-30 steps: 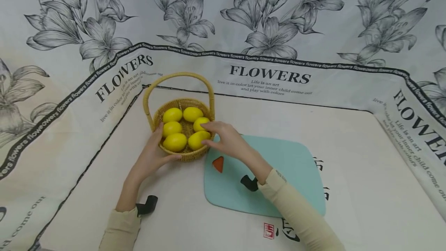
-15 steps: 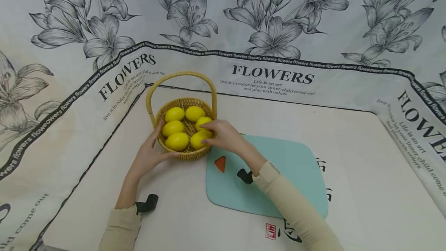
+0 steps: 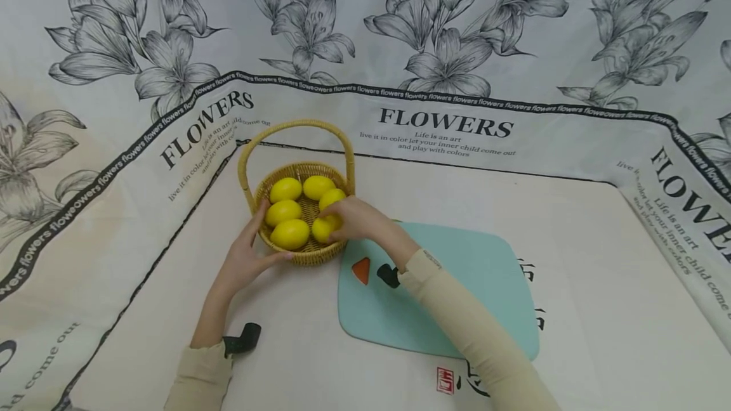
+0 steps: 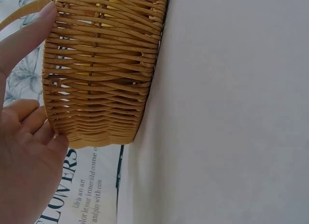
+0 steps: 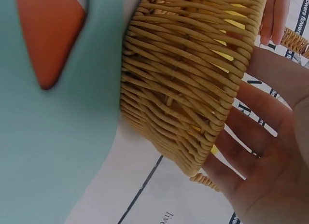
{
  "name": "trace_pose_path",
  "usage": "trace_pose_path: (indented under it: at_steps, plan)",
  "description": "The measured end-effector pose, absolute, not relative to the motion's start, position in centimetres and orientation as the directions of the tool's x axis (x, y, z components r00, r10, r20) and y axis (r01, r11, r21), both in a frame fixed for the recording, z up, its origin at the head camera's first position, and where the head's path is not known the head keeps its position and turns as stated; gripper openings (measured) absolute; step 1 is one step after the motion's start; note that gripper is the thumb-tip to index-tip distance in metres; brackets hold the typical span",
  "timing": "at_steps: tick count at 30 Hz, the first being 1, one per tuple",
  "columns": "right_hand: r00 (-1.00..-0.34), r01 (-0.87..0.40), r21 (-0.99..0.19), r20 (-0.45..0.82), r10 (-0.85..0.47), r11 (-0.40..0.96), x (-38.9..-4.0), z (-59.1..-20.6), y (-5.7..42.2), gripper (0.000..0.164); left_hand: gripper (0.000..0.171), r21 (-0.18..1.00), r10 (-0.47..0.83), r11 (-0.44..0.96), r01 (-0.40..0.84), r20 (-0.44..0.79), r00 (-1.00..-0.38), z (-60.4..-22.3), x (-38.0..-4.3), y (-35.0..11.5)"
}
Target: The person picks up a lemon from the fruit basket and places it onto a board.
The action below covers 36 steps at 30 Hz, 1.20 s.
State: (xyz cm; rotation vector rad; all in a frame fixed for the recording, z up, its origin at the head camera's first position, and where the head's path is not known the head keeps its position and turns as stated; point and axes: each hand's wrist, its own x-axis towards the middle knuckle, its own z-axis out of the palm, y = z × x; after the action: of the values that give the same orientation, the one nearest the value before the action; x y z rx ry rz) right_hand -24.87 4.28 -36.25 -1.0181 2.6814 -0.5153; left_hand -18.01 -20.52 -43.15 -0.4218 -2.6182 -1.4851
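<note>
A round wicker basket [image 3: 308,259] with a tall arched handle holds several yellow lemons [image 3: 290,234]. My left hand [image 3: 242,265] grips the basket's near left side, thumb at the front and fingers up along the left rim. The left wrist view shows that hand [image 4: 29,161] spread round the woven wall [image 4: 101,69]. Over the right rim reaches my right hand [image 3: 365,221], its thumb and fingers round the front right lemon [image 3: 322,228]. In the right wrist view its fingers [image 5: 256,137] pass behind the rim, the lemon mostly hidden there.
Right of the basket lies a pale turquoise cutting board [image 3: 371,316] with an orange wedge-shaped piece [image 3: 362,270] near its left edge. Black wrist devices [image 3: 243,339] show on both arms. A white cloth with flower print [image 3: 445,125] rises behind the table.
My right hand has moved slightly left and further into the basket, its fingers coming round the front right lemon. My left hand keeps its hold on the basket.
</note>
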Motion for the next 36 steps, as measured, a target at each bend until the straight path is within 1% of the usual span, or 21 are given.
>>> trace_pose_path:
  at_steps: [5, 12, 19, 25, 36]
  plan:
    - [-0.747, -0.585, -0.343, -0.126, -0.653, 0.735, -25.3, -36.4, 3.6, 0.049, 0.109, 0.819, 0.198, 0.496, 0.287, 0.216, -0.956, -43.1, -18.0, -20.6]
    - [-0.774, -0.584, -0.258, -0.106, -0.624, 0.769, -25.4, -37.3, 3.1, 0.048, 0.108, 0.809, 0.193, 0.517, 0.28, 0.208, -0.959, -43.2, -18.0, -20.5]
    - [-0.751, -0.635, -0.2, -0.068, -0.657, 0.746, -25.4, -37.5, 3.2, 0.043, 0.109, 0.801, 0.182, 0.535, 0.267, 0.199, -0.963, -43.2, -18.0, -20.6]
    - [-0.742, -0.649, -0.21, -0.04, -0.669, 0.732, -25.2, -37.4, 3.4, 0.045, 0.109, 0.803, 0.183, 0.536, 0.26, 0.191, -0.964, -43.1, -17.9, -20.6]
    - [-0.75, -0.629, -0.291, -0.019, -0.662, 0.721, -24.7, -37.2, 3.9, 0.05, 0.107, 0.791, 0.198, 0.543, 0.282, 0.206, -0.958, -43.2, -17.9, -20.7]
